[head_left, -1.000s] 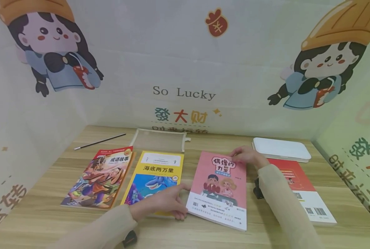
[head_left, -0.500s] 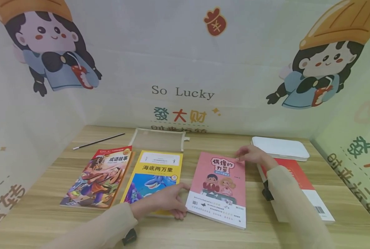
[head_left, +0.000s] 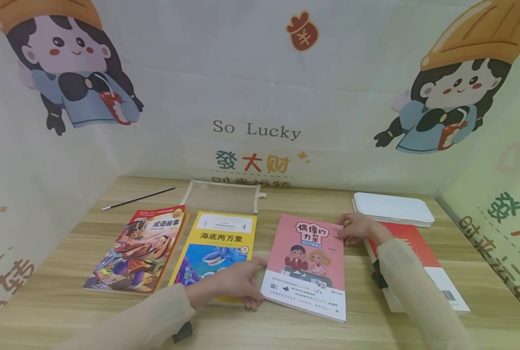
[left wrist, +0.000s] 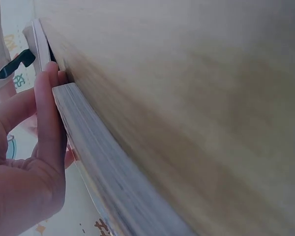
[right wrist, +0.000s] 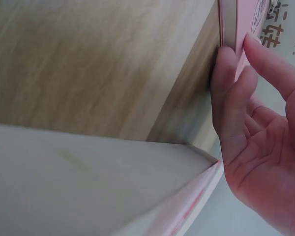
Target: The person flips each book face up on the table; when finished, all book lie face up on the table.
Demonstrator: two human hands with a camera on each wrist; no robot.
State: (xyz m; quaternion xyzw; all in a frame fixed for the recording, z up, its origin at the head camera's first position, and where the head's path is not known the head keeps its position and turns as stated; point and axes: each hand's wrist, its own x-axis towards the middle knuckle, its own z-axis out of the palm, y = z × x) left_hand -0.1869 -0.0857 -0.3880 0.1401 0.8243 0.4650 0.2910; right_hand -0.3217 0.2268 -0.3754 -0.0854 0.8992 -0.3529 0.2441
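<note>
A pink-covered book (head_left: 305, 267) with two cartoon children on its cover lies flat near the middle of the table. My left hand (head_left: 238, 282) holds it by the lower left edge, thumb higher up and fingertips down by the corner. That hand also reaches across the lower part of a yellow and blue book (head_left: 220, 238), hiding some of it. At the pink book's upper right edge, my right hand (head_left: 358, 228) pinches the side. In the right wrist view one fingertip (right wrist: 250, 42) lies on the pink cover while other fingers are against the page edge.
A red and white book (head_left: 417, 248) lies partly under my right sleeve, below a white case (head_left: 393, 209). At the left is a red-topped storybook (head_left: 137, 250). A black pencil (head_left: 139, 198) and a mesh pouch (head_left: 222, 197) lie at the back, before a printed cloth wall.
My right hand has moved from the pink book's top right corner a little down its right edge. The left hand stays at the lower left, and the book has barely shifted.
</note>
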